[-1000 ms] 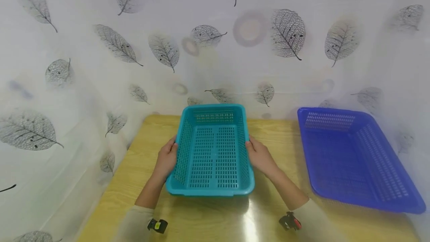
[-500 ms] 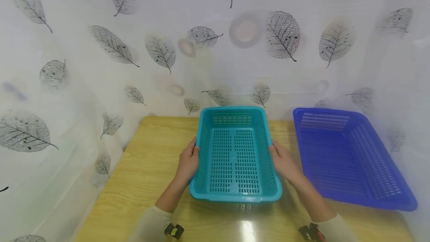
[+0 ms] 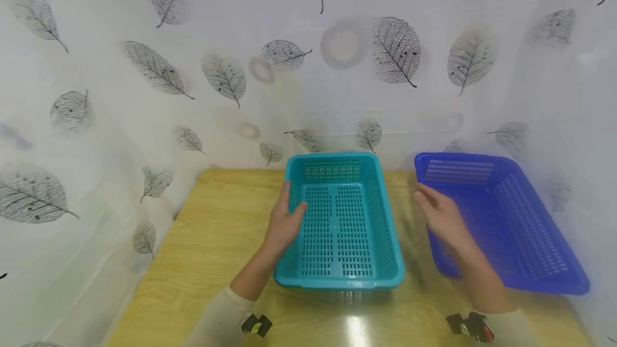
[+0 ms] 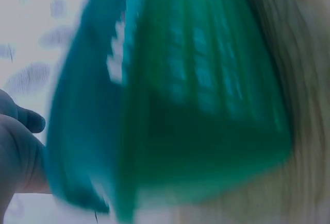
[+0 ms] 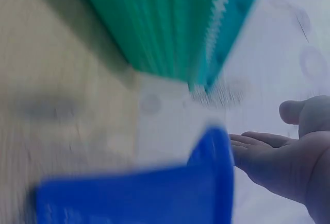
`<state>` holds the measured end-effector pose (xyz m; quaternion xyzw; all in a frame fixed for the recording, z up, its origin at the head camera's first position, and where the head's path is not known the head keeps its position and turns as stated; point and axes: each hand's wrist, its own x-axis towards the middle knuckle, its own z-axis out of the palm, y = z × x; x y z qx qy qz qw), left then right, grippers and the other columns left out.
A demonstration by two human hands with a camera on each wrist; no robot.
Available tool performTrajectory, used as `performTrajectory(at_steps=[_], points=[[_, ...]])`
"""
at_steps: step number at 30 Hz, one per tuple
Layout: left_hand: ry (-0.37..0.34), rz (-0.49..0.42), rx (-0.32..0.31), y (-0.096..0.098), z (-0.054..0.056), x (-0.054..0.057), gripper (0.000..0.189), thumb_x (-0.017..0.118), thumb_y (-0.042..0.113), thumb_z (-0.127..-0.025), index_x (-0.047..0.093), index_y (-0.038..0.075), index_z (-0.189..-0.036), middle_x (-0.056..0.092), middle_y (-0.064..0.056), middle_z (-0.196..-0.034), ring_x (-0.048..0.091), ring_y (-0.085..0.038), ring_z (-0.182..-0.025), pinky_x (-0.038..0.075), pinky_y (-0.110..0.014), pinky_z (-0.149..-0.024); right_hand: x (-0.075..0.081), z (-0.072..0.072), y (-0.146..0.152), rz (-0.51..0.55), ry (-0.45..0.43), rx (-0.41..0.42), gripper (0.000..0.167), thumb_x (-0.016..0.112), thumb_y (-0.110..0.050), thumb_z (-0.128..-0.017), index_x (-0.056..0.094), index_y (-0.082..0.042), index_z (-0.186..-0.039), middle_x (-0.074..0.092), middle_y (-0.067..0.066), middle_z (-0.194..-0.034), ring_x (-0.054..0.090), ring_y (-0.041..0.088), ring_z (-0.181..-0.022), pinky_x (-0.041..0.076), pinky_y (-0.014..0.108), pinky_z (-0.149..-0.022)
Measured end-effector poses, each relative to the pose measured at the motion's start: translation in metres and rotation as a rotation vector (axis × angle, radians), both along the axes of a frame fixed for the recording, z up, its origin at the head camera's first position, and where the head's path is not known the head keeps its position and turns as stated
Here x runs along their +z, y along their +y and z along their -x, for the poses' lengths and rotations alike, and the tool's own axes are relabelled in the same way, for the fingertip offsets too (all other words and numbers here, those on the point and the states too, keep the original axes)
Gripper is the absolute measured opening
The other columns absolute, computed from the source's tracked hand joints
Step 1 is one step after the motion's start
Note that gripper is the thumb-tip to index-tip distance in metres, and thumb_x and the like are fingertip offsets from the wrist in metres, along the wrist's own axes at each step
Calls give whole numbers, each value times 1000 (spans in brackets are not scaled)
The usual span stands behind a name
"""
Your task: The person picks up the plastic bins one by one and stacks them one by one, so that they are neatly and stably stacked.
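There are two baskets (image 3: 333, 218) (image 3: 496, 224), two hands (image 3: 284, 224) (image 3: 443, 218), two wrist cameras (image 3: 256, 325) (image 3: 469, 326) and one table (image 3: 217, 229).

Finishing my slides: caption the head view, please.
Left hand at a teal basket, right hand by a blue basket, table beneath.

Teal basket (image 3: 335, 229): rectangular plastic, slotted base and walls, upright, between the fingers of both hands, its left rim overlapped by those of the left hand (image 3: 283, 225), contact unclear. Blue basket (image 3: 489, 229): rectangular, perforated walls, upright, slanted, extending rightward from the fingertips of the right hand (image 3: 445, 221).
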<state>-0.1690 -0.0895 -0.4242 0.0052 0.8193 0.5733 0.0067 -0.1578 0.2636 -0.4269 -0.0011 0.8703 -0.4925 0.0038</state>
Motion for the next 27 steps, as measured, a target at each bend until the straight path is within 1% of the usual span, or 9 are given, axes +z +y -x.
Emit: performTrajectory(at_steps=[3, 5, 8, 11, 16, 19, 22, 25, 27], points=[[7, -1, -82, 26, -5, 11, 75, 56, 21, -109, 14, 15, -171, 5, 1, -178, 7, -26, -163, 11, -52, -131, 8, -2, 25, 7, 11, -58, 73, 42, -49, -113, 30, 2, -164, 32, 30, -166, 29, 57, -150, 25, 74, -119], [6, -4, -114, 44, -2, 14, 76, 57, 22, -109, 14, 18, -171, 5, 5, -178, 7, -23, -163, 12, -51, -131, 12, -2, 42, -10, 13, -95, 73, 43, -49, -113, 29, 1, -164, 31, 30, -166, 30, 59, -149, 26, 75, -118], [-21, -23, -137, 71, 3, 18, 77, 57, 24, -109, 13, 22, -171, 5, 9, -177, 7, -19, -163, 12, -50, -131, 15, 0, 66, -45, 13, -144, 74, 44, -49, -112, 28, 2, -164, 32, 32, -165, 31, 60, -147, 26, 75, -117], [-59, -50, -160, 98, 9, 25, 77, 57, 25, -109, 13, 25, -171, 5, 9, -177, 8, -17, -163, 11, -49, -131, 15, 5, 85, -66, 25, -181, 77, 44, -50, -112, 28, 5, -163, 32, 36, -163, 32, 61, -146, 27, 74, -117], [-110, -94, -184, 139, 11, 34, 77, 59, 24, -107, 16, 21, -171, 9, 5, -178, 10, -15, -162, 11, -42, -131, 13, 9, 110, -70, 21, -232, 80, 46, -50, -111, 26, 6, -163, 32, 37, -162, 31, 61, -146, 28, 72, -117], [-100, -125, -184, 161, 7, 32, 80, 61, 20, -104, 17, 13, -170, 10, -1, -178, 10, -17, -162, 10, -39, -131, 10, 7, 126, -71, 23, -237, 79, 48, -48, -111, 25, 8, -162, 30, 39, -161, 29, 63, -146, 26, 72, -118], [-89, -160, -173, 181, 5, 27, 81, 61, 17, -103, 17, 7, -169, 12, -8, -177, 11, -22, -163, 10, -39, -131, 6, 4, 144, -85, 41, -249, 78, 48, -44, -112, 26, 11, -161, 28, 42, -160, 28, 65, -144, 23, 72, -119], [-108, -173, -145, 202, 3, 20, 82, 63, 16, -101, 19, 5, -169, 12, -9, -177, 12, -24, -163, 11, -39, -131, 2, -3, 162, -107, 37, -297, 78, 49, -45, -111, 25, 10, -162, 27, 42, -161, 25, 64, -146, 20, 71, -121], [-132, -160, -127, 215, 2, 16, 83, 65, 16, -99, 20, 6, -169, 13, -9, -177, 13, -23, -163, 12, -39, -131, 2, -9, 171, -116, 27, -340, 79, 51, -45, -110, 25, 7, -162, 26, 40, -162, 24, 63, -148, 18, 70, -122]])
